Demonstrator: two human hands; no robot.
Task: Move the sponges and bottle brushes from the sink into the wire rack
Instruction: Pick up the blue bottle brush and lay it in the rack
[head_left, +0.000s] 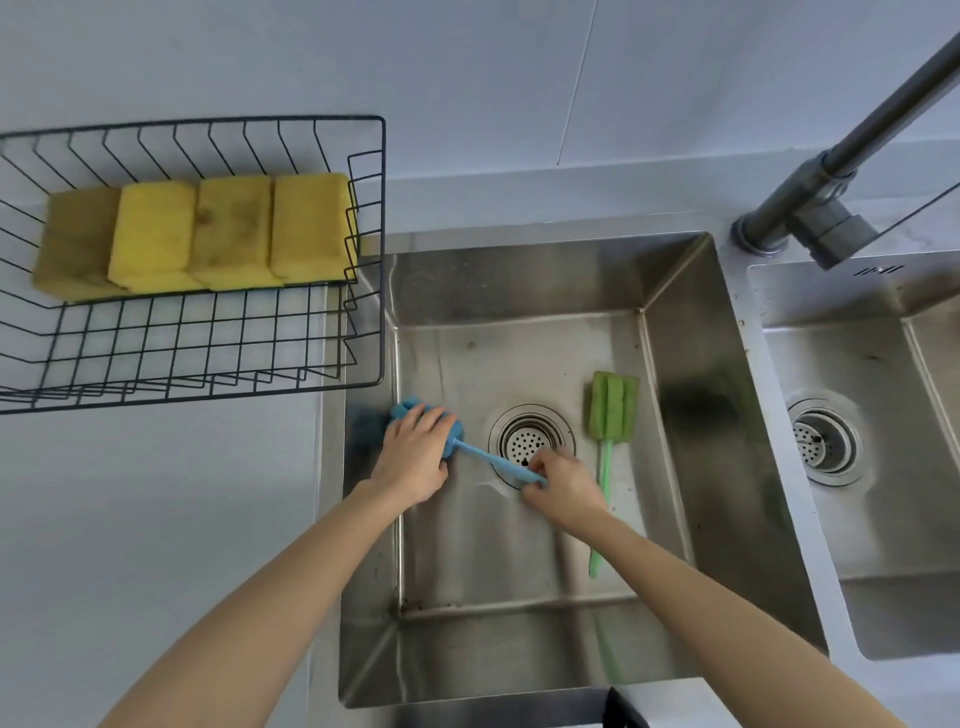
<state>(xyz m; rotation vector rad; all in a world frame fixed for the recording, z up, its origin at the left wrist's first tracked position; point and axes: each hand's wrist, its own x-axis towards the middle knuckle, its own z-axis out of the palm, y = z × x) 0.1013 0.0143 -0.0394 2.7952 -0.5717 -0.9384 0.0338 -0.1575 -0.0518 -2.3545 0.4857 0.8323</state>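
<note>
A blue bottle brush (480, 456) lies across the bottom of the steel sink (519, 275), left of the drain. My left hand (415, 457) is closed over its blue sponge head near the sink's left wall. My right hand (563, 486) pinches the end of its handle over the drain. A green bottle brush (612, 402) lies flat to the right of the drain, its handle partly hidden under my right forearm. The black wire rack (363, 332) stands on the counter to the left, with several yellow sponges (234, 228) standing in a row at its back.
A round drain strainer (527, 439) sits mid-sink. A dark faucet (831, 171) rises at the back right, angled over a second sink basin (883, 322). Grey countertop (156, 519) stretches in front of the rack. A wall stands close behind.
</note>
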